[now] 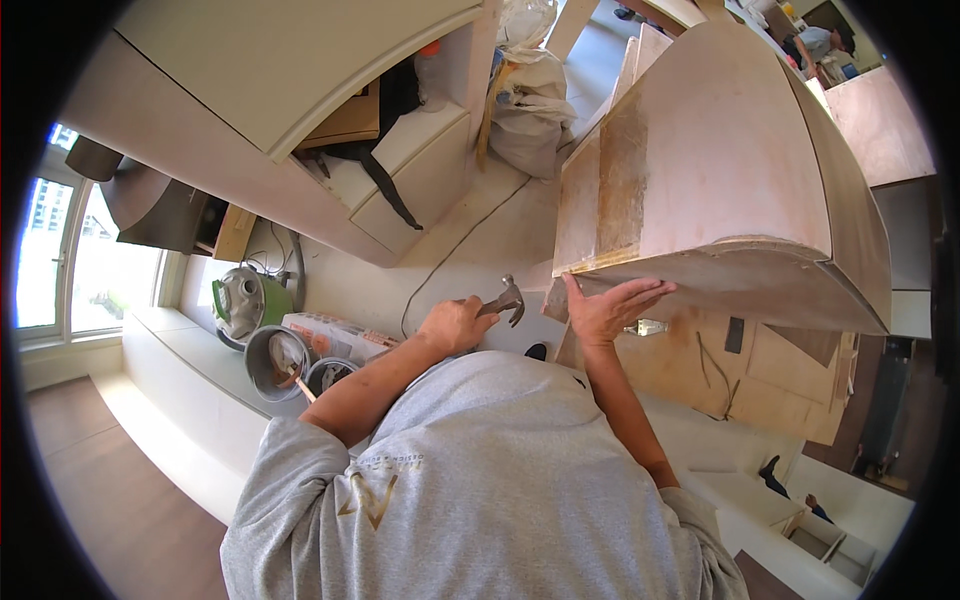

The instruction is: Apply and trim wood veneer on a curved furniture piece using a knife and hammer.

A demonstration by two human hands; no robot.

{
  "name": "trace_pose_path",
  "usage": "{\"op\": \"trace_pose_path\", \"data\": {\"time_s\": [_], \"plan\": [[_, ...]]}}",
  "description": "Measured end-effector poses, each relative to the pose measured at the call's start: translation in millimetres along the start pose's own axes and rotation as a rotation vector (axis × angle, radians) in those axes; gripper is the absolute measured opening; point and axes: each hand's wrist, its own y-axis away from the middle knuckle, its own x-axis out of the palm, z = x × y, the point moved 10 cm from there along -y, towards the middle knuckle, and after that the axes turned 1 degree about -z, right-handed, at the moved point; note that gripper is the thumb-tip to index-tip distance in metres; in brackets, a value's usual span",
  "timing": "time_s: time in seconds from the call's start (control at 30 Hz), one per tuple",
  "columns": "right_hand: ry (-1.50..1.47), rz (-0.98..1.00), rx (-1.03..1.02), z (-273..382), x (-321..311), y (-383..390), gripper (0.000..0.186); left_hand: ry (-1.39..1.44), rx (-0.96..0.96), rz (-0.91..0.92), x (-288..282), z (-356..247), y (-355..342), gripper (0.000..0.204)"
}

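At far left, a green-and-grey vacuum [255,302] stands by a low white ledge [190,350], with a grey bucket [262,365], a second bucket [330,374] and a long printed box [342,338] grouped near it, probably to keep them beside the walkway yet within reach. The left hand [452,323] is closed around the handle of a claw hammer [512,298], gripping it fairly close to the head; that hold likely favours control over force. A dark cable [450,257] crosses the floor beyond, towards white sacks [530,115]. The right hand [603,313] is spread, palm up, its thumb and fingers at the near lower edge of a large curved wooden unit [715,165], apparently steadying it rather than gripping it. The unit fills the right side, above a plywood sheet [790,380]; I cannot tell what carries its weight.
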Motion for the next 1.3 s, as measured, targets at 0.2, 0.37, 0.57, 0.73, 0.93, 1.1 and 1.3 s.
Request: {"op": "trace_pose_path", "data": {"time_s": [0.2,0.37,0.57,0.73,0.93,1.1,1.3], "plan": [[-0.059,-0.055,0.017,5,9,2,0.152,0.010,-0.058,0.017,3,12,9,0.046],[-0.078,-0.062,0.052,10,17,7,0.142,0.018,-0.106,0.035,5,16,7,0.047],[-0.063,-0.087,0.040,2,18,10,0.145,-0.017,-0.124,0.042,8,14,7,0.047],[-0.055,-0.064,0.060,-11,20,18,0.153,-0.024,-0.167,0.146,15,13,9,0.048],[-0.042,0.098,-0.012,-14,3,24,0.148,-0.149,-0.122,0.191,5,-10,17,0.047],[-0.105,-0.100,-0.088,-6,-34,-10,0.146,-0.260,0.210,0.178,12,-52,5,0.044],[-0.059,-0.199,-0.076,-11,-33,-12,0.149,-0.314,0.444,0.057,7,-107,-12,0.042]]}}
